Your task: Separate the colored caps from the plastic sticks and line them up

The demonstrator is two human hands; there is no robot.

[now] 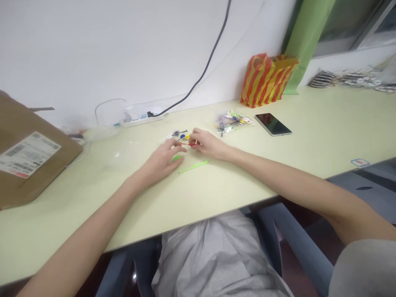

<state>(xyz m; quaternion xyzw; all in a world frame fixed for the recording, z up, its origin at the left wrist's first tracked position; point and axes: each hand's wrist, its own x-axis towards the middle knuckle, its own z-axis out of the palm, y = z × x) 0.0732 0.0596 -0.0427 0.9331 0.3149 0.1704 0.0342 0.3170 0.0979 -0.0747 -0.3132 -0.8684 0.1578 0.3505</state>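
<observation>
My right hand (206, 144) is closed, its fingertips pinching a small red plastic piece (192, 144) just above the table. A thin red end sticks out toward my left hand (163, 160). That hand rests on the table with its thumb and fingers apart, the fingertips close to the red end; whether they touch it I cannot tell. A bright green piece (177, 157) shows partly between the left thumb and fingers. In front of my hands lies a long thin green plastic strip (194, 166). Behind the fingers are small parts, among them a blue round one (182, 137) and a yellow one (187, 137).
A clear bag of small coloured parts (233, 121) lies behind my right hand, beside a phone (273, 124). Farther back stands a red-and-yellow striped bag (267, 80). A power strip (142, 119) with a black cable runs along the wall. At left is a cardboard box (34, 152).
</observation>
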